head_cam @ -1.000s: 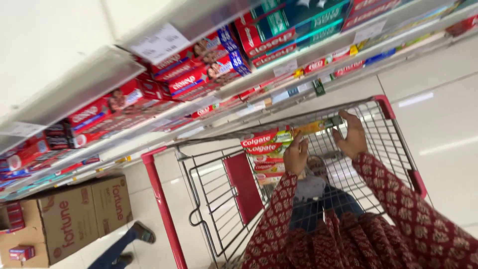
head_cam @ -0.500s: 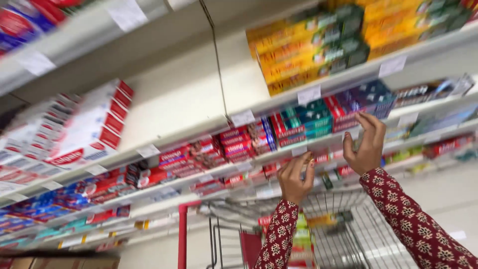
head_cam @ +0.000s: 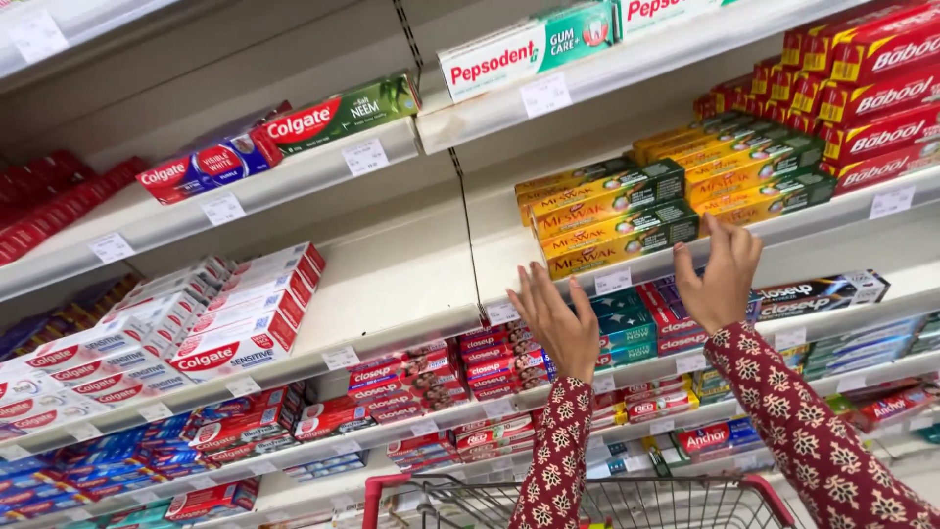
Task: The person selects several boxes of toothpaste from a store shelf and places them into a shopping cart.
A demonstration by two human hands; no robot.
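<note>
Both my arms, in red patterned sleeves, are raised toward a shelf of toothpaste boxes. My left hand is open with fingers spread, just below the left end of a stack of yellow-and-green boxes. My right hand is open too, its fingertips touching the front edge of the white shelf under the right end of that stack. Neither hand holds anything.
A red-framed wire shopping cart stands below my arms. More shelves carry white-and-red boxes at left, red boxes at upper right, dark red and blue boxes lower down. Price tags line the shelf edges.
My view swung up from the cart and its boxes to the shelves. Both hands left the cart and rose to the shelf with the yellow-and-green boxes.
</note>
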